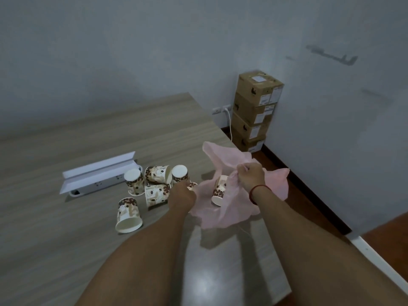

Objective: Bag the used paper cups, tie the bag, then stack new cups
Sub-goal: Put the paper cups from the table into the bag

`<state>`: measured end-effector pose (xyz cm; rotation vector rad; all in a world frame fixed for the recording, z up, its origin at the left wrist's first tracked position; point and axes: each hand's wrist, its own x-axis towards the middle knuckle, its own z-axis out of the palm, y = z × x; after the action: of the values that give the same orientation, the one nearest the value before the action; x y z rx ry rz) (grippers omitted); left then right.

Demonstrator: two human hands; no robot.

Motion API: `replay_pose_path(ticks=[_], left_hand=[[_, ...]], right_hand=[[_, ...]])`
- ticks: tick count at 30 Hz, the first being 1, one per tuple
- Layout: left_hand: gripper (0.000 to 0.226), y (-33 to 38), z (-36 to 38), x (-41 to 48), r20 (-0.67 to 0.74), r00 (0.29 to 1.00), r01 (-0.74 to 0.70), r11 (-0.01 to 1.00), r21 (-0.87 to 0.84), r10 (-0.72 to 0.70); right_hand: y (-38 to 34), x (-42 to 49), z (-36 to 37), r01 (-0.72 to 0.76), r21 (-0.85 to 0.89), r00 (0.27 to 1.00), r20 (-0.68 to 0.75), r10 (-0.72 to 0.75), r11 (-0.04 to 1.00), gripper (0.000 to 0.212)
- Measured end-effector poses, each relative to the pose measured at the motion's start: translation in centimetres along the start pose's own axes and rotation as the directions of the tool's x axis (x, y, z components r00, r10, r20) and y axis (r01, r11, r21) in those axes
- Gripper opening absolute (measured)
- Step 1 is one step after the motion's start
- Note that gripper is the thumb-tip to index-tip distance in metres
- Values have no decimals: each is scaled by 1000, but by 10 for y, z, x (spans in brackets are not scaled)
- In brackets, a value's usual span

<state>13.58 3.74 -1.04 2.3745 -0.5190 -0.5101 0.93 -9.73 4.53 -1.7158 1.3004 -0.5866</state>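
Observation:
A thin pink plastic bag (227, 164) lies open on the wooden table (66, 250) near its right edge. One paper cup (219, 191) with a coffee-bean print shows inside it. My right hand (250, 176) is shut on a bunched part of the bag's rim and holds it up. My left hand (182, 193) is at the bag's left side, closed around a small cup (192, 185) that is mostly hidden. Several more printed cups lie or stand left of the bag, among them an upside-down cup (133, 182) and a tipped cup (128, 215).
A white power strip (97, 185) with a white folded card (99, 171) over it sits behind the cups. Off the table's right edge, stacked cardboard boxes (256, 111) stand in the corner by a wall socket (221, 109) with a white cable.

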Motion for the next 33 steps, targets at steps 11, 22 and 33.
replay_pose_path(ticks=[11,22,33], left_hand=[[76,-45,24,32,234,970,-86,991,103,60],[75,-17,0,-5,-136,989,36,977,-208,-66],[68,53,18,-59,-163,987,-67,915,-398,2]], right_hand=[[24,12,51,-72,-73,997,24,74,995,26],[6,-4,4,40,-112,998,44,-36,993,34],[-29,-21,-28,94,58,995,21,-95,994,31]])
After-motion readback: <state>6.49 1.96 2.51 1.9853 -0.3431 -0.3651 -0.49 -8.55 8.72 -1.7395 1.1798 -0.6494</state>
